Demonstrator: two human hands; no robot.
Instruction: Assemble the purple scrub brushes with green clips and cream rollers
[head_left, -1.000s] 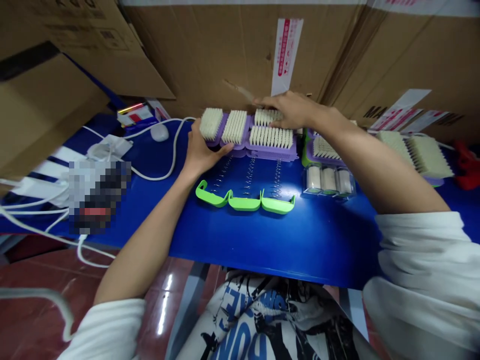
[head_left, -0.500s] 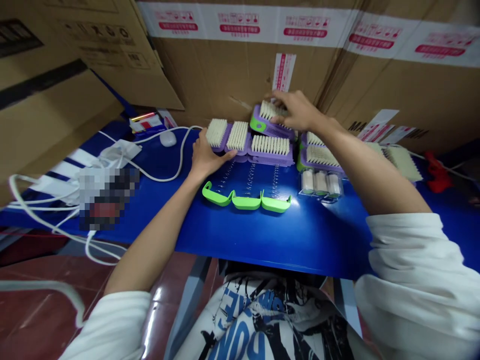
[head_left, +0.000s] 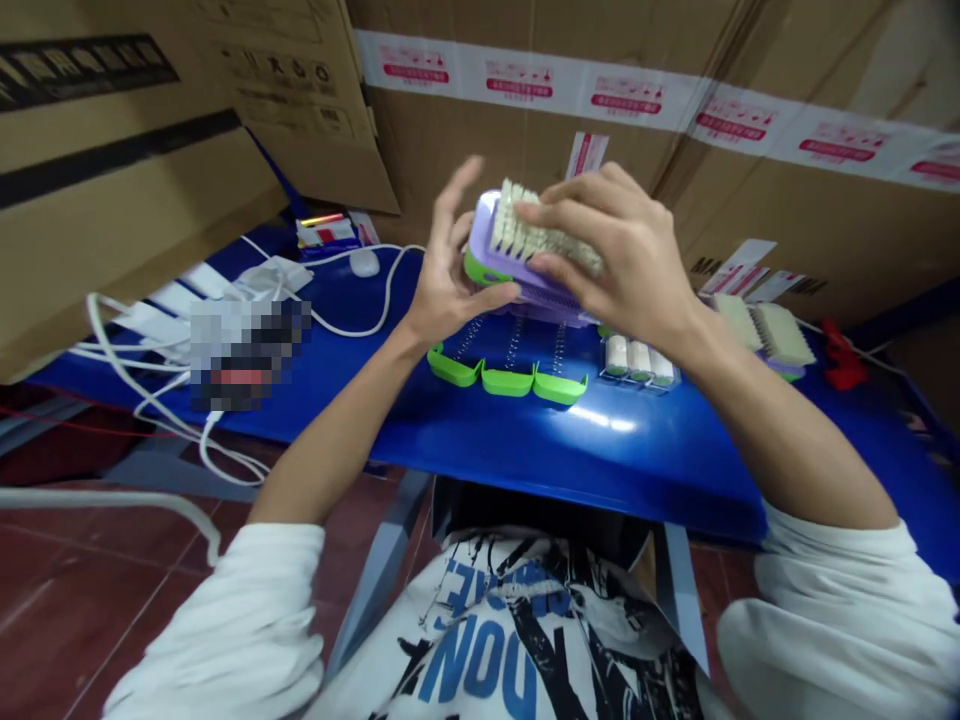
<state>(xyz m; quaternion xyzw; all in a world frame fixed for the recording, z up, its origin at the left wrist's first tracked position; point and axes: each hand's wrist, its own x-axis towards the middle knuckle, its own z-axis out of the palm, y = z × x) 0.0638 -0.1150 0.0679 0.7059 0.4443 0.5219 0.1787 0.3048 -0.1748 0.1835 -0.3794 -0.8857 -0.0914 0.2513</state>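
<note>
A purple and green scrub brush (head_left: 517, 235) with pale bristles is raised above the table, tilted, bristles up. My right hand (head_left: 641, 255) grips its right part, fingers over the bristles. At its left end, my left hand (head_left: 442, 285) holds it with the thumb along the lower edge and the index finger lifted away. Below lie several thin coil springs (head_left: 514, 345) and a row of three bright green curved plastic parts (head_left: 508, 382). Other purple brushes behind are mostly hidden by my hands and the raised brush.
White rollers (head_left: 639, 358) in a clear holder lie right of the springs. More brushes (head_left: 780, 335) and a red object (head_left: 844, 355) sit farther right. White cables (head_left: 150, 385) and a small white rounded item (head_left: 365, 262) are at left. Cardboard boxes (head_left: 480, 130) wall the back.
My right hand has lifted the brush off the others and brought it toward me. My left hand has left the row of brushes and moved up to the brush's left end.
</note>
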